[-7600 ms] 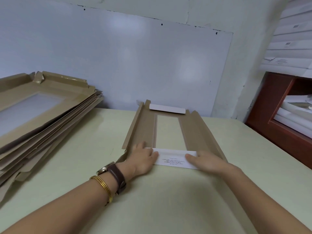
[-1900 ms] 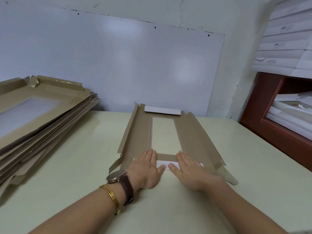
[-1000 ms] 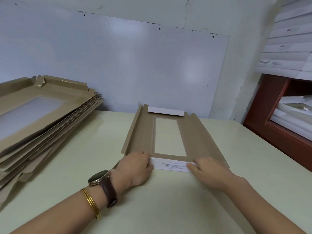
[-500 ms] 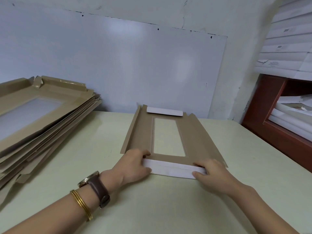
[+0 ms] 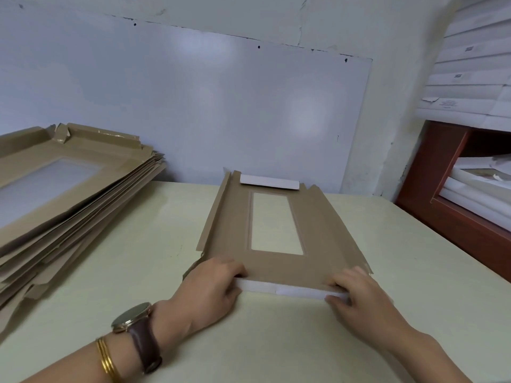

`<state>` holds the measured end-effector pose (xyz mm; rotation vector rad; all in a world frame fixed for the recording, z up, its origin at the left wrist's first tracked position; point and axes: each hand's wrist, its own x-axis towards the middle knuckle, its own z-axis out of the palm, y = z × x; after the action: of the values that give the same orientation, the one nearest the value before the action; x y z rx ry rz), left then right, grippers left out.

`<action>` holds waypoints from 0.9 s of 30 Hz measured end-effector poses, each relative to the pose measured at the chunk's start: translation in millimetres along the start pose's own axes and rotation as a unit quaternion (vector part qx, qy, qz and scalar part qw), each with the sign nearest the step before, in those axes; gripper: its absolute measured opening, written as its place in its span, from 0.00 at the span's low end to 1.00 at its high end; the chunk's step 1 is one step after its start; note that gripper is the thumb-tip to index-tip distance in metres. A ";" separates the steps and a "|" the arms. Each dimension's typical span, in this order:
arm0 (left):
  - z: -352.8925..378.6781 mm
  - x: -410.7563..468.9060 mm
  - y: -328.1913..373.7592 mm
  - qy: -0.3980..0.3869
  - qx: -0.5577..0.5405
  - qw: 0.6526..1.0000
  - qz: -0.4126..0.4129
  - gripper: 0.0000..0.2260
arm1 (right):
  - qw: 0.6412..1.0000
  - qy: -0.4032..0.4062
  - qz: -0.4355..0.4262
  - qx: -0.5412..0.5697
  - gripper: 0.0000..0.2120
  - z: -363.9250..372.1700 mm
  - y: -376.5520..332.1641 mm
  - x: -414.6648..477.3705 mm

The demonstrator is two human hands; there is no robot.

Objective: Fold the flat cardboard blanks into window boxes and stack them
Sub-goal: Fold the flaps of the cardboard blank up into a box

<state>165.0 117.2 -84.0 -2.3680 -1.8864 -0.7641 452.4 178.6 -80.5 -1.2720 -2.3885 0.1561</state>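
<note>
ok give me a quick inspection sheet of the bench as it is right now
surface: pale table, window blank lying on it.
job's things: window blank in the middle, brown side up, left side flap tilted up; near flap stands on edge, far flap folded over; stack of flat blanks at the left.
clutter: nothing seen.
hands: left hand and right hand each grip an end of the near flap.
cables: nothing seen.
surroundings: whiteboard on the wall behind; red-brown shelf at the right, white boxes stacked above it.
</note>
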 end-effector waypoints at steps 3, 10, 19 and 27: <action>0.9 -8.5 -1.6 0.003 0.002 1.000 0.026 0.11 | 1.000 0.013 -0.025 0.014 0.19 1.2 -1.3 -10.4; -1.9 -23.1 3.0 -0.012 0.028 0.997 0.073 0.12 | 0.999 -0.020 -0.025 0.027 0.16 -0.9 3.0 -21.0; -8.2 -31.3 2.0 -0.046 0.022 0.996 0.069 0.21 | 0.999 -0.011 -0.010 0.031 0.15 -9.0 4.5 -27.3; -4.4 -26.2 2.8 0.027 -0.001 0.999 -0.020 0.07 | 0.995 0.031 0.084 0.050 0.11 -1.0 2.8 -22.2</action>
<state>162.1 91.2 -89.4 -2.2920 -1.9186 -0.8236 465.8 162.0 -87.4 -1.4090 -2.1907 0.2794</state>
